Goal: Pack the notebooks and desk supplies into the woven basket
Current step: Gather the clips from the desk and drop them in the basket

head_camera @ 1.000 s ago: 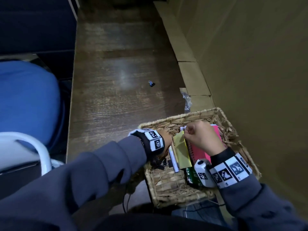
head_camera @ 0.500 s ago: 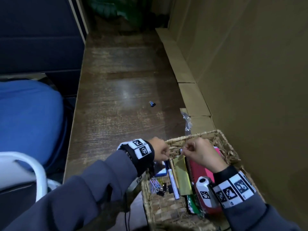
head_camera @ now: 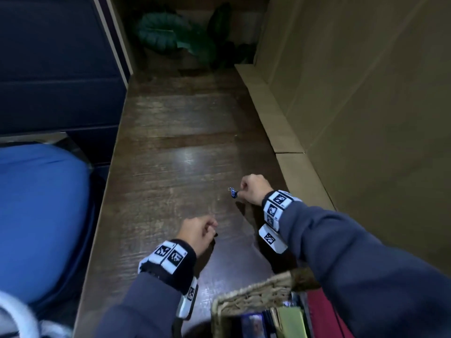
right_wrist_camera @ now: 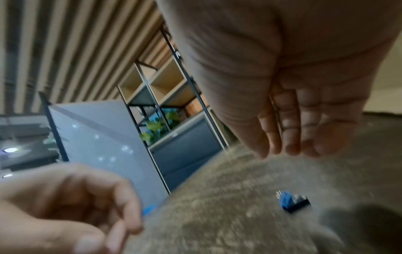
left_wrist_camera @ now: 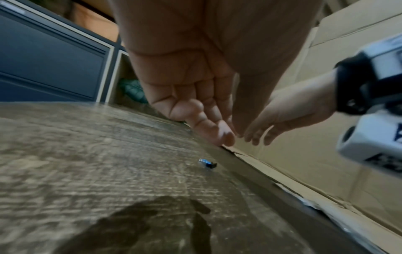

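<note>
A small blue binder clip [head_camera: 233, 192] lies on the dark wooden table [head_camera: 170, 167], also seen as the clip [left_wrist_camera: 207, 165] and the clip [right_wrist_camera: 291, 202]. My right hand [head_camera: 244, 189] hovers just right of and above it, fingers pointing down, not touching it in the right wrist view [right_wrist_camera: 287, 147]. My left hand [head_camera: 210, 225] hangs loosely curled over the table nearer me, holding nothing [left_wrist_camera: 219, 135]. The woven basket [head_camera: 253, 291] sits at the bottom edge with a red notebook [head_camera: 322, 311] and a yellow-green pad [head_camera: 292, 320] inside.
A cardboard wall [head_camera: 366, 118] with a low cardboard ledge [head_camera: 280, 123] runs along the table's right side. A blue chair [head_camera: 36, 215] stands left of the table. Dark cabinets [head_camera: 53, 57] and green leaves [head_camera: 170, 32] close the far end.
Both hands have left the basket and moved forward over the table. The right hand has reached the binder clip. The basket now sits at the bottom of the view.
</note>
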Available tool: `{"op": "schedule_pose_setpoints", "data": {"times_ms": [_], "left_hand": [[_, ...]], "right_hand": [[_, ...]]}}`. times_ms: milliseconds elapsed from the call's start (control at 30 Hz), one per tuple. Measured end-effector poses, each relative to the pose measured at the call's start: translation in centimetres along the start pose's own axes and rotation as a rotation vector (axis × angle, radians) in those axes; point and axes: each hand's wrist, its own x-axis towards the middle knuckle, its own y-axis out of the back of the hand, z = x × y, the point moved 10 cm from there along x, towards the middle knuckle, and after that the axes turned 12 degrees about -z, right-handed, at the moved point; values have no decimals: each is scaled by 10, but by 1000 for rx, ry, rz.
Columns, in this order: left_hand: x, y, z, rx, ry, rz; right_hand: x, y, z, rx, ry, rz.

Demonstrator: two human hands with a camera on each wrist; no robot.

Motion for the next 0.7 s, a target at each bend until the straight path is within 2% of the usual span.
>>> {"op": "schedule_pose_setpoints", "data": {"times_ms": [200, 400, 600, 700], "left_hand": [[-1, -9, -39, -69, 52, -26], [3, -9, -58, -49, 97, -67], [33, 1, -35, -29, 39, -98], [61, 6, -20, -24, 15, -94]], "right_hand": [[52, -27, -3, -52, -51, -42], [67, -29, 6, -16, -156, -44], [62, -28, 14, 48, -214, -64], [42, -14, 13, 107, -177, -7]]}}
